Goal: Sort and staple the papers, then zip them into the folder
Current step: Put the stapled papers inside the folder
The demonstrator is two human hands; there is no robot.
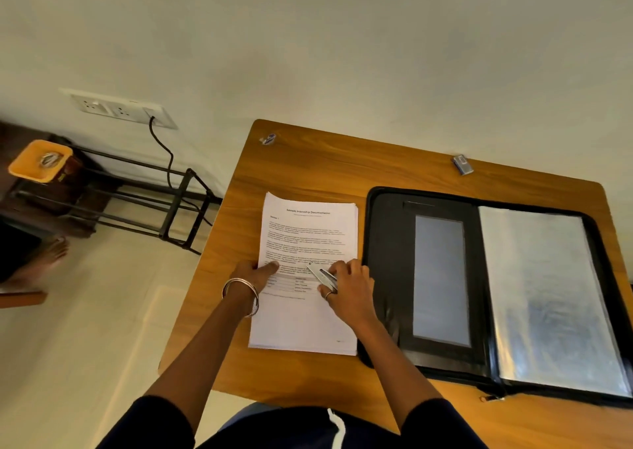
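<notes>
A stack of printed white papers [308,236] lies on the wooden table [308,167], left of an open black zip folder [387,236] with clear plastic sleeves [548,294]. My left hand [255,272] holds the stack's left edge, thumb lying on the top sheet. My right hand [349,287] grips a small silver stapler [320,273] over the middle of the top page.
A small blue-and-silver object [268,138] sits near the table's far left corner; a grey box [463,164] rests by the far edge. A black metal rack [144,201], an orange-lidded container [41,160], a wall socket with cable [120,107] and someone's foot [44,260] are to the left.
</notes>
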